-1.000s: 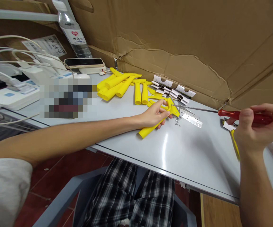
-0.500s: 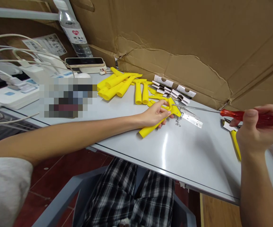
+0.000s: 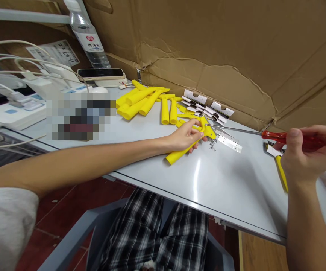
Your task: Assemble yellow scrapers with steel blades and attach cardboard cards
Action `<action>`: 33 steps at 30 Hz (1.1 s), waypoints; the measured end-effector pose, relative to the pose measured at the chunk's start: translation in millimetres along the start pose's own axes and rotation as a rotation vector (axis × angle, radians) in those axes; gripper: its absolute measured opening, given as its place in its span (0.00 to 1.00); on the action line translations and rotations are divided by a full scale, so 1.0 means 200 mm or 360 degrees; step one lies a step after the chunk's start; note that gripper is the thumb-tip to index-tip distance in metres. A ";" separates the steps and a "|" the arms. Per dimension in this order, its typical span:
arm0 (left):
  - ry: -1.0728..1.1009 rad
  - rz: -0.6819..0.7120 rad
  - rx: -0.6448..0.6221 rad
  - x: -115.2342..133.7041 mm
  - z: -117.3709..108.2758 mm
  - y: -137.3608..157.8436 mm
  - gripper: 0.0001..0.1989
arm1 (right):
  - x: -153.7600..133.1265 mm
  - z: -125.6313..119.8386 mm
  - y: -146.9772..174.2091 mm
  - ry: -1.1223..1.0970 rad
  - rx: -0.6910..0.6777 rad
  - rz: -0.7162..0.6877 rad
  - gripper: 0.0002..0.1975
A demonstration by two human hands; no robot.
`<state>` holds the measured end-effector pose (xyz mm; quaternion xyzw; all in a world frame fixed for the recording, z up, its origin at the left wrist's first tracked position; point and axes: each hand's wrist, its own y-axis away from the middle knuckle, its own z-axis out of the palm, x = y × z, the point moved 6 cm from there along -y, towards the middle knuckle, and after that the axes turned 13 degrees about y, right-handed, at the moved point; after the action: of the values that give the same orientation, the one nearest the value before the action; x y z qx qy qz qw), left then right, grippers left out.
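Note:
My left hand [image 3: 185, 137] is closed around a yellow plastic scraper handle [image 3: 176, 155], its round hollow end toward me and its flared head pointing away to the right. In my right hand [image 3: 306, 154] is a screwdriver [image 3: 274, 136] with a clear red grip. Its long shaft runs left, and the tip meets the head of the handle. Just beside that head lie small screws [image 3: 213, 144] in a loose pile and flat metal blades [image 3: 230, 143]. Whether a screw sits under the tip is too small to tell.
More yellow handles [image 3: 143, 101] are heaped at the back, beside white-and-black blade sleeves [image 3: 205, 106]. A scraper with a yellow handle [image 3: 281, 173] lies at right. Cardboard [image 3: 208, 49] walls the rear. A bottle [image 3: 88, 41], phone [image 3: 102, 74] and power strip [image 3: 16, 113] with cables stand left.
My right hand and the screwdriver's grip have shifted very slightly to the left, and the fingers have turned a little on the grip. My left hand and the yellow handle stay put.

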<state>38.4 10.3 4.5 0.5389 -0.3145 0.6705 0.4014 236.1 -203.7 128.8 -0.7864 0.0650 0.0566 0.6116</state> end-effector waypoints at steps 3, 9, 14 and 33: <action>0.0003 0.0009 -0.0015 0.00 0.00 0.00 0.07 | 0.02 0.00 -0.01 0.0027 0.0003 -0.0073 0.13; 0.0017 -0.0015 0.0009 -0.01 -0.01 0.00 0.08 | 0.01 0.01 -0.05 -0.0293 -0.0073 -0.0123 0.25; -0.0042 -0.0021 0.0054 0.00 0.00 0.01 0.08 | 0.02 -0.03 -0.02 0.0058 0.0009 -0.0006 0.22; -0.0034 0.0002 0.0031 0.01 0.00 0.01 0.08 | -0.02 -0.02 -0.02 0.0042 -0.0044 -0.0053 0.14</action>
<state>36.7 10.3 5.6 0.5498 -0.3126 0.6680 0.3921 232.2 -207.4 134.5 -0.7964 0.0590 0.0369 0.6008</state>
